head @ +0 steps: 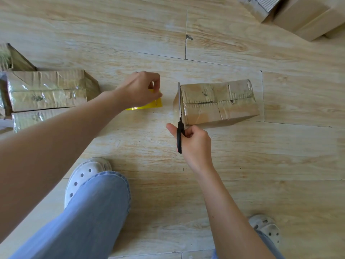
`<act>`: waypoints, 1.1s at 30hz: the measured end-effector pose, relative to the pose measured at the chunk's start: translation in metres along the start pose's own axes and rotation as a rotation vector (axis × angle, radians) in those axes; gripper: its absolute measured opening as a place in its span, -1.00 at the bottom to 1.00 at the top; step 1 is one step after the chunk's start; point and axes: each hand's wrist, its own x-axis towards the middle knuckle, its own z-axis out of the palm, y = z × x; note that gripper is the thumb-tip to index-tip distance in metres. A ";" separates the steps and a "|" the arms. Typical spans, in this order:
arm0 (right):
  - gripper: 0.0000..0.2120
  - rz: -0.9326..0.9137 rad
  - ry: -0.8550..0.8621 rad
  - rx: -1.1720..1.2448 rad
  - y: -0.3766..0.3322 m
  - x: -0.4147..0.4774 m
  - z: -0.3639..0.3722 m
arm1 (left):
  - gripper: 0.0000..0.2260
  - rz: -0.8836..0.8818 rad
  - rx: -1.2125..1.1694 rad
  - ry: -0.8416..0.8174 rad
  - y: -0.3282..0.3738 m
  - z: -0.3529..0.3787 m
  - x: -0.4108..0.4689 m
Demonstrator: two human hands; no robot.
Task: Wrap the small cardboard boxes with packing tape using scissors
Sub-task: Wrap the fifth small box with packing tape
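While right hand point(194, 144) grips black scissors point(180, 118), left hand point(139, 90) pinches glossy yellow tape point(149, 106)

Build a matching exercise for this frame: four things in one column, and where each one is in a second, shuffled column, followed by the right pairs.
Column A
1. scissors
2. yellow tape roll
3. taped box
4. box stack

Column B
a. alone on the floor at mid-frame, its end against the blades
b. under the left hand, which grips it
c. held in the right hand
d. at the far left edge of the view

Pairs: 1-c, 2-b, 3-a, 4-d
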 end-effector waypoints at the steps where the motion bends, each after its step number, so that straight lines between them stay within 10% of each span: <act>1: -0.45 -0.002 0.008 -0.013 0.002 -0.001 0.001 | -0.87 0.006 0.018 0.011 -0.003 0.003 -0.002; 15: -0.40 0.112 -0.078 0.008 0.006 0.000 0.005 | -0.11 0.035 0.022 -0.212 -0.009 0.017 -0.003; 26: -0.53 0.143 -0.356 0.373 -0.002 0.008 -0.014 | -0.24 -0.024 0.120 -0.447 -0.012 0.034 -0.014; 33: -0.40 0.094 -0.177 0.192 0.010 0.006 0.003 | -0.80 -0.316 -0.416 -0.089 0.013 -0.002 0.014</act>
